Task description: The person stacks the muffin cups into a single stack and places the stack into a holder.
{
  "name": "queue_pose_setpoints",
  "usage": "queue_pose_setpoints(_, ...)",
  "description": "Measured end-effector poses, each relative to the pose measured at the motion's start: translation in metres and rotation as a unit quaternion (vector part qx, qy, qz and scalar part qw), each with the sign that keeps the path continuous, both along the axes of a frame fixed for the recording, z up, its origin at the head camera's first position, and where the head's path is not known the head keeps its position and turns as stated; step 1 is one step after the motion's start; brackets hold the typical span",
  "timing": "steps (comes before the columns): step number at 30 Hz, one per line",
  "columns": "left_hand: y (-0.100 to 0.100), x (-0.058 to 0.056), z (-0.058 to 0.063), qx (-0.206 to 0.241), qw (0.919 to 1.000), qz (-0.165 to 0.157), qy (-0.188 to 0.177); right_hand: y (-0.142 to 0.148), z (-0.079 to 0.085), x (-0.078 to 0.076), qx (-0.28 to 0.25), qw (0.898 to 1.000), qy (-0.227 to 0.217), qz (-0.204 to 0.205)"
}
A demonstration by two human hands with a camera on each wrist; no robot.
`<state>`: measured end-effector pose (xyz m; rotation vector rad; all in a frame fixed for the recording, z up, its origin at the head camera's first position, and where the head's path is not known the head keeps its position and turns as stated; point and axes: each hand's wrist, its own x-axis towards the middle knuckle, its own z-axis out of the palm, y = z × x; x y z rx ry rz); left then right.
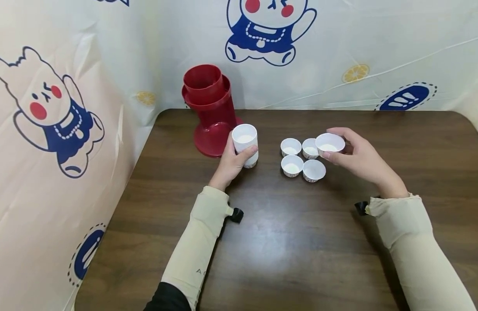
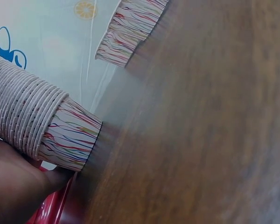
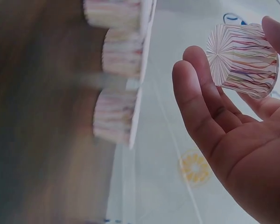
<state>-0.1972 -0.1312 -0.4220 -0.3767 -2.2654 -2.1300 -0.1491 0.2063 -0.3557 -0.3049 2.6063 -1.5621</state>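
Note:
My left hand (image 1: 232, 163) grips a tall stack of white paper baking cups (image 1: 244, 134), thumb across its near side. In the left wrist view the nested rims show, and the lowest cup (image 2: 72, 137) has wavy coloured stripes. My right hand (image 1: 357, 156) pinches a single paper baking cup (image 1: 329, 141) between thumb and fingers, mouth up. Its pleated base and striped side face the right wrist camera. Beside and partly below it, several more baking cups (image 1: 292, 166) stand upright on the table in two close rows; the held cup overlaps one in the head view.
A red plastic stand (image 1: 213, 138) with a round base and cylindrical top stands at the back, just beyond my left hand. The brown wooden table (image 1: 262, 242) meets a printed curtain (image 1: 340, 34) along its back and left edges.

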Motion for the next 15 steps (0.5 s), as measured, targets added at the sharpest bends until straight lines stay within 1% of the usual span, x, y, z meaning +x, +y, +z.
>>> queue_pose_setpoints(9, 0.001, 0.0, 0.001, 0.002, 1.0, -0.001, -0.004, -0.032, 0.015, -0.008, 0.015, 0.999, 0.032, 0.02)
queue_pose_setpoints(15, 0.0, 0.0, 0.001, 0.005, 1.0, 0.0, -0.001, -0.054, 0.025, -0.013, -0.003, 0.999, 0.04, 0.035)
